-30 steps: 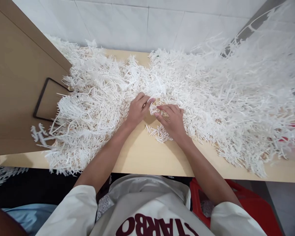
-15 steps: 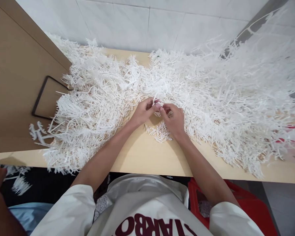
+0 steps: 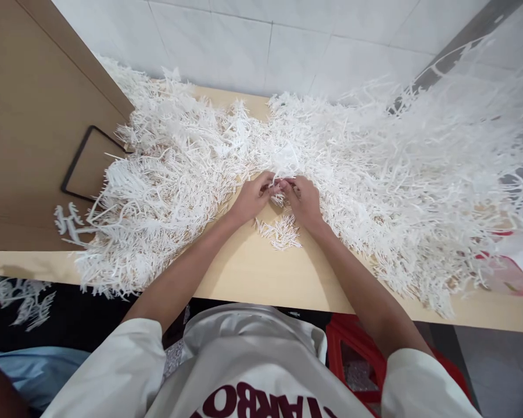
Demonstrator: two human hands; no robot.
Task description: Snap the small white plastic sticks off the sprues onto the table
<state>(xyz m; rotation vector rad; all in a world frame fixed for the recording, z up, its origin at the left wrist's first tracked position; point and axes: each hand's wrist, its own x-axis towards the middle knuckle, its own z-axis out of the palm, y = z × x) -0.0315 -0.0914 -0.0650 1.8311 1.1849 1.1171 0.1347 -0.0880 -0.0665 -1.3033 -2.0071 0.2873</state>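
A great heap of thin, branched white plastic pieces [image 3: 353, 162] covers much of the wooden table [image 3: 261, 273]. At the heap's near middle edge, my left hand [image 3: 255, 197] and my right hand [image 3: 303, 200] meet with fingers bent and pinched. Between the fingertips is a white branched plastic piece [image 3: 283, 174], partly hidden by the fingers. On the bare wood just below my hands lies a small pile of short white bits [image 3: 283, 233].
A large cardboard box [image 3: 30, 133] with a black wire frame [image 3: 76, 159] against it stands at the left. Behind is a tiled wall [image 3: 226, 40]. A pink-edged clear bag [image 3: 509, 273] lies far right. A red stool [image 3: 357, 360] is below. Another person's blue clothing [image 3: 39, 371] shows lower left.
Both hands stay together at the same spot, with the fingers shifted slightly on the white piece. The view has moved a little. The other person's hand at the left has mostly left the frame.
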